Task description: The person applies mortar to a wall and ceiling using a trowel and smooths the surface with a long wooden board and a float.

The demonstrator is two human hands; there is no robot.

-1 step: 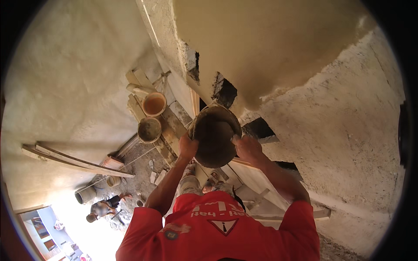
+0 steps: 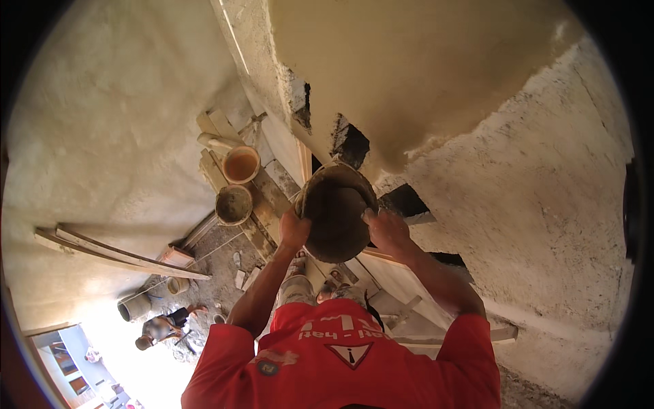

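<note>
Between my two hands is a dark, mortar-caked bucket (image 2: 335,217), tipped so that I look into its mouth. Grey-brown wet mortar coats its inside; how deep it goes is too dark to tell. My left hand (image 2: 295,230) grips the bucket's left rim with the fingers wrapped over the edge. On the opposite side my right hand (image 2: 387,232) clasps the right rim, thumb toward the inside. Past the bucket rises a wall with smooth, damp plaster (image 2: 415,68) on its upper part and rough, paler surface (image 2: 531,198) to the right.
Dark square holes (image 2: 405,200) cut into the wall's lower part. Planks (image 2: 262,198) at left carry a bucket with orange-brown contents (image 2: 241,165) and a mortar-smeared bucket (image 2: 234,205). Long boards (image 2: 122,253) lean farther left. Below, a person (image 2: 161,328) works on the floor near a drum (image 2: 134,307).
</note>
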